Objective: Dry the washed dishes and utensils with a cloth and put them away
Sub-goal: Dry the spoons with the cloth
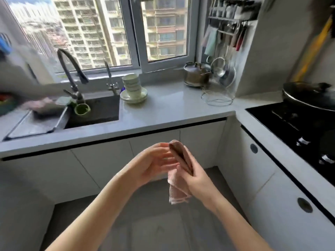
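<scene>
**Cloth held in both hands, in front of the counter**

Bare forearms reach forward from the bottom of the view, and the two hands meet in mid-air over the grey floor (154, 223), short of the counter (172, 105). The right hand (197, 178) grips a pink cloth (176, 189). Its fingers (194, 164) are curled round the folded upper part, and the loose end hangs below the palm. The left hand (154, 163) faces the cloth with its palm turned inward. Its fingers (168, 156) are nearly straight and slightly apart, with the tips at the cloth's folded edge; whether they touch it I cannot tell.

On the counter, just right of the sink (101, 109), a stack of pale bowls (132, 86) stands upright on a few plates (134, 97). A green cup (82, 109) sits at the sink's left edge, below the dark tap (70, 67). Left of the sink lies a metal tray (32, 124), and a second person's grey sleeve (36, 87), blurred, reaches across above it.

Farther right, by the window (159, 28), stands a lidded pot (197, 74). Beside it a wire stand (217, 100) holds a glass lid, and a wall rack (233, 24) above carries hanging utensils. A dark pan (308, 95) rests on the black hob (299, 120) at the right edge.
</scene>
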A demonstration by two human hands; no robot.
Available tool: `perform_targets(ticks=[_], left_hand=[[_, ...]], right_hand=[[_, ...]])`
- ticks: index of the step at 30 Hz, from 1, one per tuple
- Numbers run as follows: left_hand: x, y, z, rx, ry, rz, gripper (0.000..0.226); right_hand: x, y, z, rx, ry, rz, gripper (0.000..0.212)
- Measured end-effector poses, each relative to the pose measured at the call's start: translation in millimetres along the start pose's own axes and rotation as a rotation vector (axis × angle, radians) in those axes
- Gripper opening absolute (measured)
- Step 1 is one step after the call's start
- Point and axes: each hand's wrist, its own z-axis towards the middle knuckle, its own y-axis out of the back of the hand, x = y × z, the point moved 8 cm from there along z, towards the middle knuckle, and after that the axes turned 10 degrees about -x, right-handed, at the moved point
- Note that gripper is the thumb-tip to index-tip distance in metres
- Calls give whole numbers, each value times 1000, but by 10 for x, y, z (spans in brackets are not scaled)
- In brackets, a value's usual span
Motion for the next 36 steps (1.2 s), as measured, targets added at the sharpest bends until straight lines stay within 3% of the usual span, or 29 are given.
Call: perform_targets(ticks=[4,6,9,11,13,15,17,19,22,24,26,29,32,36], left_hand=[[-615,851,252,-219,-89,232,23],[-791,1214,415,-329,-83,337,36],[-897,1523,732,-336,78,252,51],[-957,1617,985,-323,157,89,40],[-1103,1731,1315,-361,131,-3,27],[-1326,1847,1683,-396,53,-125,42],[-1590,1939,2069,-400,-33,-203,50],[-1863,1970,2443,-379,-108,-181,53],[-2208,1931,2961,-341,-159,2,57],[-2433,1972,3269,-363,-193,204,61],[-2686,2133,3590,-449,-238,350,57],[-2892,2548,3854,-689,-291,537,36],[-2739,3012,4251,-907,-94,497,11],[-2285,3151,5029,-949,237,66,24]], right_hand=[[91,-447,685,50,-41,-24,54],[186,-614,1003,74,28,-174,43],[331,-878,1492,168,145,-368,55],[375,-1046,1826,234,197,-371,55],[375,-1150,2208,269,198,-296,57],[310,-1156,2645,261,137,-156,74],[140,-1173,3083,277,-39,111,101],[-43,-1282,3500,332,-221,347,114],[-138,-1469,4168,317,-315,478,103],[-127,-1477,4623,181,-345,552,81],[-129,-1405,5077,61,-361,547,62],[-81,-1254,5474,-13,-296,381,54],[-117,-1071,5802,-30,-206,125,53],[-303,-829,6081,-78,-189,-38,71]])
